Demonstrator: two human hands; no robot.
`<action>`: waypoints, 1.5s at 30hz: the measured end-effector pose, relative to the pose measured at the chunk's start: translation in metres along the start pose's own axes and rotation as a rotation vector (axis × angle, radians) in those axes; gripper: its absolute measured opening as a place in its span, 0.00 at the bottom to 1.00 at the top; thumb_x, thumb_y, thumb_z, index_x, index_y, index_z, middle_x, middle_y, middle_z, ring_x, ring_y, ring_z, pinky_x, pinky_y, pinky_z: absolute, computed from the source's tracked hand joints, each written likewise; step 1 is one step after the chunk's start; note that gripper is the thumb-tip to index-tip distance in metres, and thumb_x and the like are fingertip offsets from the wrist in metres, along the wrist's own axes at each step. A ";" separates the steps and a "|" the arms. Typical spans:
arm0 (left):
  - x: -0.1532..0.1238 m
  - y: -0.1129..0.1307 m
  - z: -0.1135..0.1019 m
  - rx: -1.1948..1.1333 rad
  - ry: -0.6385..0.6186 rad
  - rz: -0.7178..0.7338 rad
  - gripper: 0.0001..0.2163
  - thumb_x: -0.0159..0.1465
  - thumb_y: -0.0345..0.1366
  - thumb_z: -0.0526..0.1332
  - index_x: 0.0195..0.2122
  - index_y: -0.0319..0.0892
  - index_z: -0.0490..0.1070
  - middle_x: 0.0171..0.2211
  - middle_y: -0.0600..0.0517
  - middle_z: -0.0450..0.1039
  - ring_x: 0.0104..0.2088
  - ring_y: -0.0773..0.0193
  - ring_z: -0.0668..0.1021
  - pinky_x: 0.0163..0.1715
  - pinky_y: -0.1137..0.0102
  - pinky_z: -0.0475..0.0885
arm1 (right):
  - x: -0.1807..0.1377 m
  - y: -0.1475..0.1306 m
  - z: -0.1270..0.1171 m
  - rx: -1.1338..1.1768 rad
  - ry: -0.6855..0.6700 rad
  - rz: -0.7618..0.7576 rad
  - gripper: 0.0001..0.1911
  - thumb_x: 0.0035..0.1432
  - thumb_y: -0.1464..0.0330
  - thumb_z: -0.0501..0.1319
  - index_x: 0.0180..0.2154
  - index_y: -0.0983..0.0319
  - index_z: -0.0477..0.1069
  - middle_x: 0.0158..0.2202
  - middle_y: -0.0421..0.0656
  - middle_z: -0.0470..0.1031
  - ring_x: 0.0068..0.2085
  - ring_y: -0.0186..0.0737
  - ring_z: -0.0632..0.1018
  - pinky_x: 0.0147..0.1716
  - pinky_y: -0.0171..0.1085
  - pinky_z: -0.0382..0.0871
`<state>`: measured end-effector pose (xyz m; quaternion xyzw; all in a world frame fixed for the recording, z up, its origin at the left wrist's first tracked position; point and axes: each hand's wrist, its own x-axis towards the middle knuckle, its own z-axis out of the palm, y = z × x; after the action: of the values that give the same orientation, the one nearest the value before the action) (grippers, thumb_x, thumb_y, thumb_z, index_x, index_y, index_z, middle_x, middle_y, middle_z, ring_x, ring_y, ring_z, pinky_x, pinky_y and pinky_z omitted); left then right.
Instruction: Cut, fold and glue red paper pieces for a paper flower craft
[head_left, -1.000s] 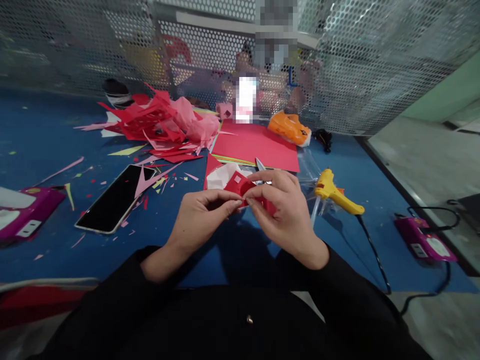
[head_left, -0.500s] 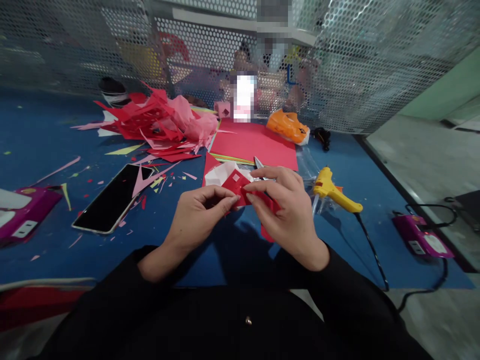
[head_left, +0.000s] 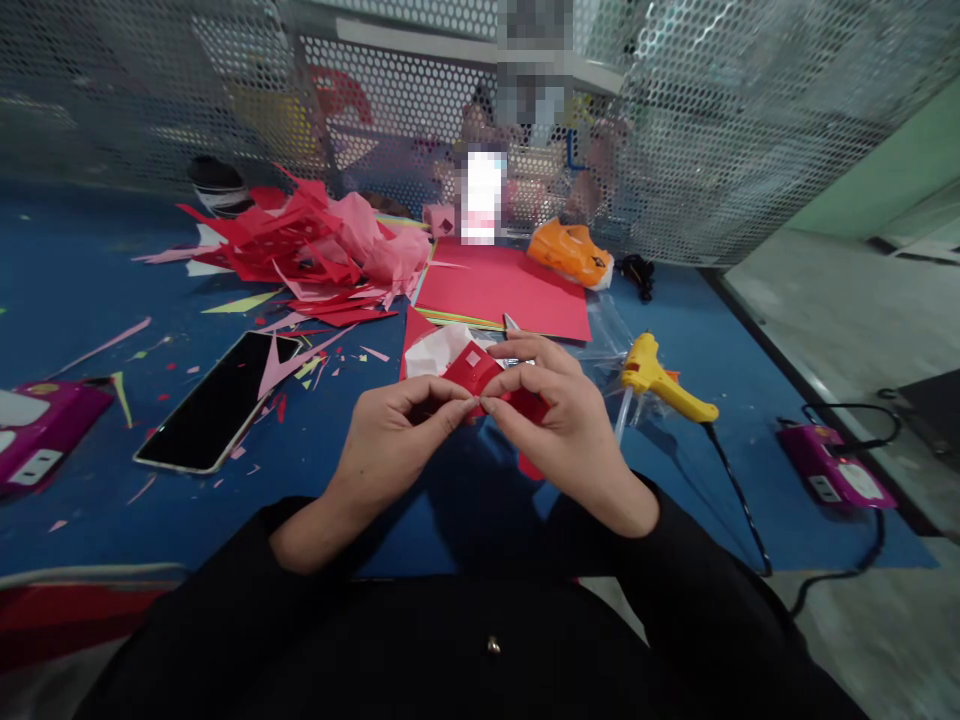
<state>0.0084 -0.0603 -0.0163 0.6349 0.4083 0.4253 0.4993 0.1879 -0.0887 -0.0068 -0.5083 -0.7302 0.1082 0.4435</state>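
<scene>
Black long sleeves (head_left: 225,600), small metal stud (head_left: 491,645)

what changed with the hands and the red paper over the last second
Little changed. The right hand shifted its pinch along the folded red paper toward the left hand, so both hands' fingertips now meet on it. Both keep their hold; nothing was let go. The phone, glue gun, red sheet and scrap pile lie as before; only the view drifted slightly.

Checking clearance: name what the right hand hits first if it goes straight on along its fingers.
The left hand: the right hand points leftward at its fingertips, nearly touching over the small folded red paper piece both pinch. Depth is unclear.
</scene>
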 end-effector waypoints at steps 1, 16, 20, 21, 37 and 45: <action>0.000 0.000 0.000 0.001 -0.001 0.001 0.04 0.60 0.37 0.69 0.30 0.43 0.80 0.27 0.53 0.81 0.29 0.65 0.80 0.33 0.72 0.74 | 0.000 0.000 0.000 0.001 -0.003 -0.003 0.04 0.58 0.72 0.64 0.32 0.57 0.76 0.48 0.46 0.79 0.58 0.49 0.75 0.57 0.53 0.67; -0.001 0.003 0.000 0.053 0.007 -0.048 0.05 0.60 0.37 0.67 0.30 0.43 0.80 0.28 0.52 0.81 0.30 0.64 0.80 0.33 0.71 0.75 | 0.006 0.002 -0.013 0.296 -0.060 0.397 0.03 0.57 0.70 0.64 0.31 0.60 0.75 0.39 0.42 0.82 0.41 0.40 0.80 0.43 0.42 0.72; -0.001 0.003 0.000 0.077 0.005 -0.063 0.05 0.59 0.38 0.68 0.30 0.43 0.80 0.27 0.52 0.81 0.28 0.65 0.78 0.31 0.71 0.73 | 0.005 0.002 -0.011 0.307 -0.074 0.446 0.03 0.57 0.69 0.64 0.31 0.60 0.76 0.30 0.38 0.77 0.32 0.35 0.75 0.34 0.37 0.69; -0.001 0.003 -0.001 0.086 0.003 -0.066 0.05 0.59 0.38 0.68 0.30 0.43 0.80 0.27 0.53 0.81 0.27 0.65 0.78 0.31 0.71 0.73 | 0.005 0.002 -0.010 0.298 -0.066 0.432 0.03 0.57 0.69 0.64 0.31 0.60 0.76 0.30 0.38 0.77 0.32 0.35 0.75 0.35 0.37 0.69; 0.002 0.003 -0.002 -0.156 -0.023 -0.245 0.15 0.59 0.43 0.69 0.42 0.39 0.75 0.29 0.50 0.81 0.25 0.62 0.83 0.21 0.75 0.72 | 0.001 -0.002 -0.005 0.169 -0.021 0.232 0.04 0.58 0.72 0.62 0.31 0.59 0.74 0.33 0.40 0.78 0.36 0.38 0.77 0.40 0.40 0.71; 0.002 -0.002 -0.004 -0.180 -0.058 -0.235 0.10 0.60 0.43 0.68 0.35 0.40 0.80 0.27 0.50 0.80 0.24 0.64 0.81 0.20 0.76 0.70 | 0.000 -0.003 -0.001 0.107 -0.008 0.146 0.04 0.58 0.73 0.63 0.32 0.59 0.76 0.39 0.44 0.78 0.45 0.41 0.79 0.49 0.45 0.72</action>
<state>0.0050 -0.0574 -0.0170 0.5474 0.4256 0.3804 0.6120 0.1866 -0.0900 -0.0044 -0.5355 -0.6860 0.1812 0.4580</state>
